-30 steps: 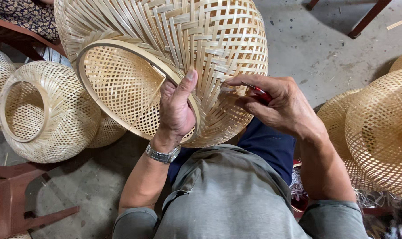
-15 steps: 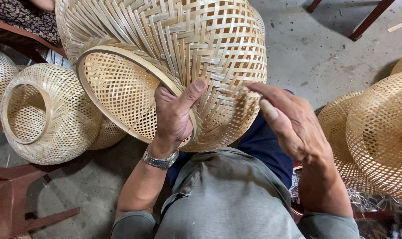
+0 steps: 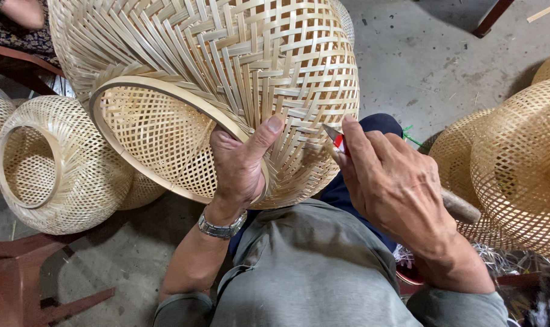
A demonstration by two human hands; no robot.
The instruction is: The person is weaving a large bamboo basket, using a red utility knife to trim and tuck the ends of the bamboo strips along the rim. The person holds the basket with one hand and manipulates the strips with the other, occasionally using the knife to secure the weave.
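Shirt: a grey shirt (image 3: 311, 272) fills the bottom edge; its lower part is cut off by the frame.
Left hand: the left hand (image 3: 238, 166) grips the round rim of the woven bamboo basket (image 3: 226, 79), fingers curled inside the opening and hidden there, thumb pressed flat along the outer weave. A metal wristwatch (image 3: 222, 227) sits on the wrist.
Right hand: the right hand (image 3: 393, 181) is closed around a small knife (image 3: 334, 138), forefinger stretched along its back; only the blade tip and a bit of red show, the rest is hidden under the fingers. A wooden handle end (image 3: 459, 209) sticks out behind the hand; whether it belongs to the knife I cannot tell.
Basket position: held over the lap, tilted with its opening toward the left hand, its top cut off by the upper edge. The blade tip lies against the weave on the right flank.
Near left: a reddish stool (image 3: 21, 278), partly out of view.
Left side: a second, smaller basket (image 3: 51, 163) lies on its side just beside the held one, opening toward the camera.
Right side: more woven baskets (image 3: 517, 157), cut off at the right edge; a tangle under them is too unclear to name.
Far: grey concrete floor (image 3: 432, 60); another person's patterned sleeve (image 3: 21, 24) at the top left corner.
Change: half a second ago the right hand lay open-fingered against the weave with the blade hardly visible; now it has turned and the tip shows. The left grip has stayed put.
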